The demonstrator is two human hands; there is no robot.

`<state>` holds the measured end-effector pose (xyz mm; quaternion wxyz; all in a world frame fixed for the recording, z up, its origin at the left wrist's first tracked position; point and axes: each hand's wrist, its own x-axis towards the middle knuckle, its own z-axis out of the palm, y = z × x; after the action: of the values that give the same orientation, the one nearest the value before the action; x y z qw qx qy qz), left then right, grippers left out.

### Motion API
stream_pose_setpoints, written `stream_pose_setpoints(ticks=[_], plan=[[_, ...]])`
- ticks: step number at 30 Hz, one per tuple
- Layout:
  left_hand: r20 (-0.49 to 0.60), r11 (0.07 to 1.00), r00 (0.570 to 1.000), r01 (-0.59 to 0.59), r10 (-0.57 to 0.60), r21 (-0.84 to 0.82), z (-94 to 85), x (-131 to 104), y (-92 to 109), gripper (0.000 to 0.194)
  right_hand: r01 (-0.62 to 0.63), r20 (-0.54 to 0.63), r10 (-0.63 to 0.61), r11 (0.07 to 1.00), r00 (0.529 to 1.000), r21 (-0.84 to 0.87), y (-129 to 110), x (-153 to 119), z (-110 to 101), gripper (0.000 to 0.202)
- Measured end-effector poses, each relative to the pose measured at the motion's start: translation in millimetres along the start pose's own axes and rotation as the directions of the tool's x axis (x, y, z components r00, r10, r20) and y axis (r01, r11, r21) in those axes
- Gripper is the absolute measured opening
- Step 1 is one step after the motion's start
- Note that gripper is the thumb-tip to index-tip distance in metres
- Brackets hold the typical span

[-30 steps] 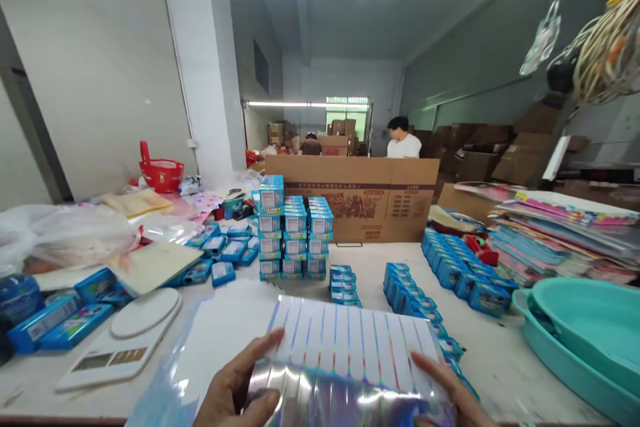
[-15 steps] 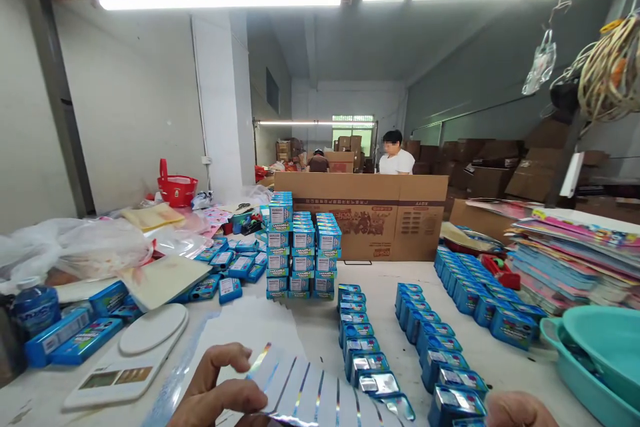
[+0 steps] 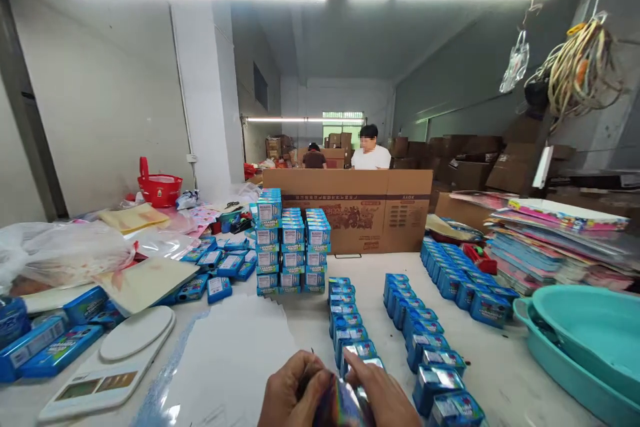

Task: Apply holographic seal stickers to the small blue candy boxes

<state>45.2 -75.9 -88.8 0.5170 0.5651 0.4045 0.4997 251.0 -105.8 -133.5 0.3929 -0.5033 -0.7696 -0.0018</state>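
Note:
My left hand is closed on a shiny rainbow-silver sticker sheet, bent and tilted at the bottom middle. Against the sheet's other side is my right hand, its index finger stretched forward and its thumb hidden. Just beyond the hands runs a row of small blue boxes, the nearest ones with silvery tops. To the right stands a second row of blue boxes, several of them also with silver patches on top.
Stacked blue cartons stand before a large cardboard box. A white scale and white sheets lie left. More blue boxes, turquoise basins and piled printed sheets are right. Two people are at the back.
My right hand has come left from beside the second row to meet the sheet. The sheet, spread flat before, is now tilted and bent in my left hand, which moved right. The view shifted slightly.

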Motion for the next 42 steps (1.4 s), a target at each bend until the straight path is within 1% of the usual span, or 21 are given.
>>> stream_pose_setpoints(ticks=[2, 3, 5, 6, 8, 10, 12, 15, 17, 19, 23, 25, 27, 30, 32, 33, 35, 37, 39, 41, 42], plan=[[0.042, 0.992, 0.998, -0.051, 0.046, 0.112, 5.4, 0.7, 3.3, 0.047, -0.069, 0.113, 0.06, 0.995, 0.992, 0.073, -17.0, -1.0, 6.7, 0.061], [0.065, 0.989, 0.998, -0.036, 0.027, 0.143, 5.7, 1.4, 4.2, 0.044, -0.14, 0.157, 0.121, 0.984, 0.98, 0.113, -23.2, -0.7, 4.9, 0.06], [0.184, 0.992, 0.98, 0.047, -0.068, 0.116, 3.5, 3.6, 2.0, 0.038, -0.275, 0.278, 0.218, 0.943, 0.936, 0.187, -27.1, 1.9, -3.8, 0.058], [0.255, 0.992, 0.961, 0.092, -0.111, 0.086, 2.1, 4.9, -1.0, 0.035, -0.316, 0.32, 0.243, 0.927, 0.916, 0.202, -24.8, 3.6, -8.5, 0.055], [0.332, 0.986, 0.929, 0.156, -0.164, 0.05, 0.8, 6.9, -9.0, 0.033, -0.369, 0.377, 0.267, 0.9, 0.887, 0.231, -15.2, 6.3, -15.9, 0.049], [0.323, 0.981, 0.927, 0.188, -0.193, 0.045, 3.2, 8.4, -17.1, 0.03, -0.389, 0.41, 0.263, 0.883, 0.873, 0.262, -5.3, 7.2, -20.2, 0.044], [0.263, 0.98, 0.944, 0.192, -0.197, 0.046, 8.3, 10.6, -23.8, 0.033, -0.382, 0.419, 0.246, 0.881, 0.874, 0.28, 0.0, 8.2, -21.9, 0.042], [0.18, 0.988, 0.971, 0.148, -0.154, 0.047, 17.2, 15.8, -30.7, 0.034, -0.312, 0.343, 0.211, 0.911, 0.915, 0.271, -0.9, 13.2, -19.5, 0.04], [0.177, 0.991, 0.976, 0.115, -0.125, 0.068, 21.5, 19.3, -32.7, 0.035, -0.22, 0.248, 0.154, 0.939, 0.956, 0.264, -4.1, 17.7, -13.8, 0.037], [0.192, 0.991, 0.975, 0.097, -0.113, 0.09, 24.3, 21.8, -33.2, 0.038, -0.132, 0.16, 0.095, 0.962, 0.983, 0.238, -6.3, 20.7, -5.6, 0.033], [0.189, 0.99, 0.973, 0.122, -0.134, 0.071, 27.3, 25.2, -34.1, 0.043, 0.002, 0.029, -0.003, 0.998, 1.0, 0.064, -4.2, 17.6, 11.9, 0.038], [0.2, 0.986, 0.966, 0.164, -0.164, 0.016, 28.2, 26.7, -36.3, 0.046, 0.082, -0.025, -0.083, 0.995, 0.996, -0.052, -0.7, 13.4, 18.1, 0.046], [0.22, 0.973, 0.952, 0.227, -0.211, -0.05, 27.4, 28.0, -39.4, 0.047, 0.123, -0.054, -0.13, 0.987, 0.99, -0.107, 3.2, 10.0, 21.9, 0.054], [0.263, 0.914, 0.911, 0.368, -0.317, -0.169, 20.0, 30.6, -42.3, 0.037, 0.09, -0.027, -0.09, 0.996, 0.996, 0.001, 8.1, 9.2, 22.2, 0.057], [0.377, 0.833, 0.846, 0.487, -0.377, -0.262, 11.6, 32.9, -41.2, 0.026, 0.015, 0.016, -0.018, 0.987, 1.0, 0.16, 9.9, 11.6, 18.5, 0.052], [0.46, 0.787, 0.803, 0.542, -0.38, -0.295, 7.4, 34.2, -39.7, 0.027, -0.033, 0.043, 0.023, 0.971, 0.999, 0.235, 10.4, 13.4, 15.6, 0.048], [0.605, 0.728, 0.725, 0.603, -0.328, -0.328, 1.0, 36.5, -35.9, 0.035, -0.119, 0.102, 0.089, 0.933, 0.991, 0.34, 10.3, 17.6, 8.7, 0.042], [0.666, 0.737, 0.694, 0.595, -0.272, -0.319, -1.1, 37.6, -32.6, 0.038, -0.167, 0.169, 0.11, 0.911, 0.98, 0.377, 8.8, 21.3, 1.9, 0.039], [0.645, 0.792, 0.714, 0.546, -0.27, -0.272, 1.0, 37.1, -31.3, 0.03, -0.177, 0.226, 0.096, 0.91, 0.969, 0.374, 5.8, 23.4, -2.4, 0.04], [0.56, 0.856, 0.774, 0.475, -0.295, -0.205, 5.6, 34.9, -32.1, 0.023, -0.152, 0.233, 0.074, 0.93, 0.97, 0.334, 1.2, 23.4, -3.2, 0.039], [0.506, 0.884, 0.81, 0.433, -0.296, -0.176, 8.2, 33.4, -32.9, 0.025, -0.123, 0.208, 0.062, 0.947, 0.976, 0.298, -1.6, 22.7, -2.3, 0.039]])
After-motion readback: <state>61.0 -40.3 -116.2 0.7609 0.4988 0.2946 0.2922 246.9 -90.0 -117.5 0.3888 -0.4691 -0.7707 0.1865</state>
